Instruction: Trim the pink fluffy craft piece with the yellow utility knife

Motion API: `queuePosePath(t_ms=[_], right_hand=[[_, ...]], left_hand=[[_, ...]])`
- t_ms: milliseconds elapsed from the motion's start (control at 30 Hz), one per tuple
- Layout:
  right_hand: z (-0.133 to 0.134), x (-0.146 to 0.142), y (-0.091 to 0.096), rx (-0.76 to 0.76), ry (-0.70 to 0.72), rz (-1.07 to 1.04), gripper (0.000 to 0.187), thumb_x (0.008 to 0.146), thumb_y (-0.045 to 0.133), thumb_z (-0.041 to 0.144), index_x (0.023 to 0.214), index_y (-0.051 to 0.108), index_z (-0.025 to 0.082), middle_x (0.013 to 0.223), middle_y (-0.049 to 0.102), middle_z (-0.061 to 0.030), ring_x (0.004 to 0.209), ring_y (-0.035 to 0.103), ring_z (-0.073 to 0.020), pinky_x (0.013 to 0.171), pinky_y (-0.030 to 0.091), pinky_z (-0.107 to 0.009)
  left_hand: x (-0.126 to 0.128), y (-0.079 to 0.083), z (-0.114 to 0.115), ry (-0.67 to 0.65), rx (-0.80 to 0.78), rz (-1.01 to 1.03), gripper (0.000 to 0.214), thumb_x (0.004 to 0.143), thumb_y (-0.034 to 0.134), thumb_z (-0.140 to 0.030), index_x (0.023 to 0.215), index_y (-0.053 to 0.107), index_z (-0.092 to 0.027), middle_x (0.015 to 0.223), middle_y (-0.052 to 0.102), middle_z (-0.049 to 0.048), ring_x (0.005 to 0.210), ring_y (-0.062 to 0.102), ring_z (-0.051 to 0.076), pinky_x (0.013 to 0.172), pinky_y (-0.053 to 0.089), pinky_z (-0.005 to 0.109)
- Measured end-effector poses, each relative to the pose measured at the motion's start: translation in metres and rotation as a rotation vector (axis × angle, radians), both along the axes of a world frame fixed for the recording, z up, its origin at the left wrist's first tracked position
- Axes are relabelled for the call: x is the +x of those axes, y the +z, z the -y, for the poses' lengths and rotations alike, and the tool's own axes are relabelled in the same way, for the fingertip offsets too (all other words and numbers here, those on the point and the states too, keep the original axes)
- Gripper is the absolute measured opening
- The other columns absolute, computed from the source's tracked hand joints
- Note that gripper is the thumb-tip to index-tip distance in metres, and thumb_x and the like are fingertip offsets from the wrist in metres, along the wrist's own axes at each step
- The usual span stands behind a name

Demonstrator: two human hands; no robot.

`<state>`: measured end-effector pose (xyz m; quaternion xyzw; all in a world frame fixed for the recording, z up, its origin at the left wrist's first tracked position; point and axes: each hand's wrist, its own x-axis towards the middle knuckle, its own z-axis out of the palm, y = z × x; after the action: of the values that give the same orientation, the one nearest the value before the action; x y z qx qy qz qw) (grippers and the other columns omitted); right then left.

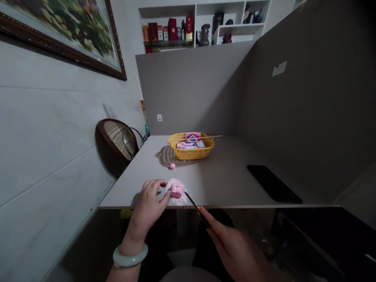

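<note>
A small pink block [176, 191], which looks like a bar of soap, lies near the table's front edge. Pale pink shavings [182, 201] are scattered around it. Just left of the block is my left hand [152, 197], its thumb and fingers curved apart and nothing held between them. My right hand [232, 239] is wrapped around a utility knife [199, 208] with a yellow part on its handle. The knife's thin dark blade points up and left, its tip close to the block's right side. A round pink ball [172, 166] rests farther back.
Behind the ball stands a yellow basket [192, 154] holding several pink-and-white boxes, with a thin stick [217, 136] across its rim. A flat black object [273, 183] lies on the table [223, 180] at right. Grey partitions [190, 90] enclose the back and right.
</note>
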<state>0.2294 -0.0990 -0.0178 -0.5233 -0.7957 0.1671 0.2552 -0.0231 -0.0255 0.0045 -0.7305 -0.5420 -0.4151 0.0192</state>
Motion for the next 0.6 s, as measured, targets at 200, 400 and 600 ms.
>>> queuePosePath(t_ms=[200, 400, 600], right_hand=[[-0.0028, -0.0059, 0.0018, -0.044, 0.027, 0.005, 0.053, 0.096, 0.031, 0.024, 0.147, 0.044, 0.020, 0.084, 0.077, -0.0062, 0.071, 0.072, -0.0195, 0.063, 0.052, -0.026], [0.0001, -0.0084, 0.0061, -0.054, 0.074, -0.051, 0.052, 0.096, 0.032, 0.024, 0.146, 0.046, 0.019, 0.088, 0.077, -0.0070, 0.074, 0.072, -0.0199, 0.072, 0.054, -0.029], [0.0026, -0.0065, 0.0069, 0.100, 0.042, -0.017, 0.051, 0.095, 0.036, 0.021, 0.143, 0.050, 0.022, 0.085, 0.078, -0.0040, 0.068, 0.072, -0.0167, 0.061, 0.053, -0.022]], left_hand=[[0.0063, -0.0009, 0.0035, -0.031, -0.053, -0.023, 0.020, 0.085, 0.064, -0.034, 0.101, 0.061, -0.022, 0.101, 0.066, 0.0056, 0.099, 0.060, 0.023, 0.088, 0.052, 0.038], [0.0092, 0.0019, 0.0020, -0.054, -0.072, -0.070, 0.018, 0.086, 0.064, -0.031, 0.102, 0.061, -0.023, 0.103, 0.067, 0.0041, 0.103, 0.058, 0.023, 0.092, 0.049, 0.038], [0.0055, -0.0026, 0.0006, -0.012, -0.056, -0.093, 0.019, 0.084, 0.065, -0.027, 0.101, 0.060, -0.021, 0.102, 0.066, 0.0051, 0.101, 0.057, 0.024, 0.092, 0.048, 0.039]])
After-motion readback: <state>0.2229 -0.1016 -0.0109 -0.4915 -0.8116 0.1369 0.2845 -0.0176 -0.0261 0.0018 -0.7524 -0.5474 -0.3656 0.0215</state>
